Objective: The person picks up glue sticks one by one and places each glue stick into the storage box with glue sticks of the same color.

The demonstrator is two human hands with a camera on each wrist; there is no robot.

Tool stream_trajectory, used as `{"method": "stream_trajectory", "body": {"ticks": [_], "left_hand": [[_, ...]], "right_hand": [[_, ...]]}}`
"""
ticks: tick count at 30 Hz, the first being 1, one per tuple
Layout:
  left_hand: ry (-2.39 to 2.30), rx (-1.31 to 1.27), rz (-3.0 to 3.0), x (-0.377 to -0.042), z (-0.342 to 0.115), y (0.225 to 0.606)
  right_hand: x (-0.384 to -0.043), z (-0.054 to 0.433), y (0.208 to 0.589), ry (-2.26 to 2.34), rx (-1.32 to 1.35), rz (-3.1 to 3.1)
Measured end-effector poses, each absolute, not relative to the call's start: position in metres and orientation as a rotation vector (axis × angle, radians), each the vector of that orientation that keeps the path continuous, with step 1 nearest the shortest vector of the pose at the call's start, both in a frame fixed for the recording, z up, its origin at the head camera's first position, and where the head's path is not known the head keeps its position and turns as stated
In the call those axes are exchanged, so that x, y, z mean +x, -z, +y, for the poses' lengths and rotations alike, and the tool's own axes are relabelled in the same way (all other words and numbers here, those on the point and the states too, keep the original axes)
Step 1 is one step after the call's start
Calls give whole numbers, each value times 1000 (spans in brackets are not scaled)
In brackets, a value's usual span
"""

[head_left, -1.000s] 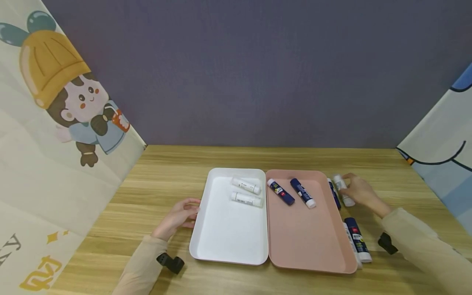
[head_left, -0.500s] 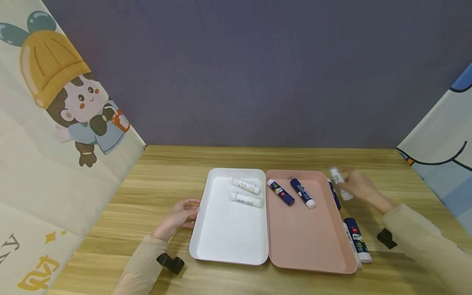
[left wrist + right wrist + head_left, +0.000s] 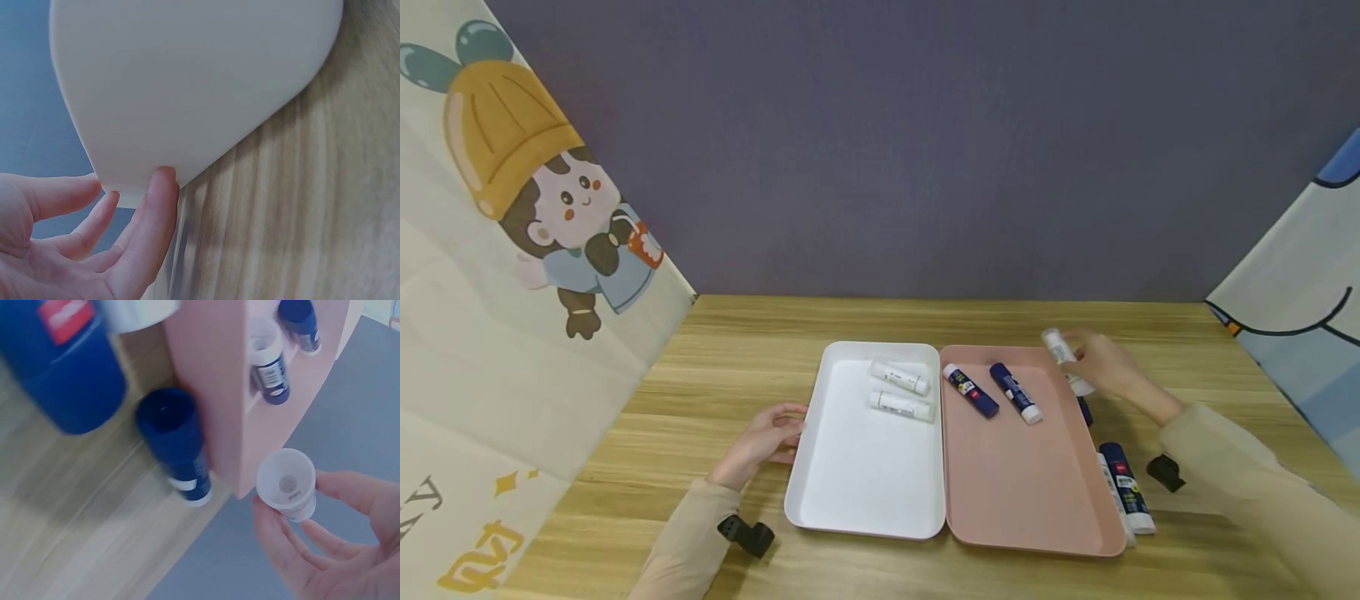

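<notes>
My right hand pinches a white glue stick between thumb and fingers, over the far right corner of the pink tray. In the right wrist view this glue stick is seen end-on. My left hand rests against the left side of the white tray; its fingertips touch the outer wall in the left wrist view. Two white glue sticks lie at the far end of the white tray. Two dark blue glue sticks lie in the pink tray.
Right of the pink tray, a blue glue stick and a white one lie side by side on the wooden table. Another blue glue stick lies farther back, partly hidden. The trays stand edge to edge before a grey backdrop.
My right hand has picked the white glue stick up from the table and moved it left to the pink tray's far right corner. The left hand has stayed in place.
</notes>
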State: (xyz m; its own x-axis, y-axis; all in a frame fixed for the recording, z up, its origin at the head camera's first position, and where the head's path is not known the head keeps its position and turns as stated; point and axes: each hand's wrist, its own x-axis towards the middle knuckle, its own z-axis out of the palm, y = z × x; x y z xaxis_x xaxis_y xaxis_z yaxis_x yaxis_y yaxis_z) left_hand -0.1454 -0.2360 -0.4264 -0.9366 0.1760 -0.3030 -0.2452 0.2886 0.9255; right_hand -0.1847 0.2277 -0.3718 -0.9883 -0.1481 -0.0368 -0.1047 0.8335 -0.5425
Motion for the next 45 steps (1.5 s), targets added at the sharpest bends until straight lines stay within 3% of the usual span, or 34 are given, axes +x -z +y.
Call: {"method": "stream_trajectory", "body": {"ticks": [45], "left_hand": [[-1689, -79, 2232, -145, -232, 427]], "right_hand": [[-191, 104, 358, 1008, -484, 2772]]}}
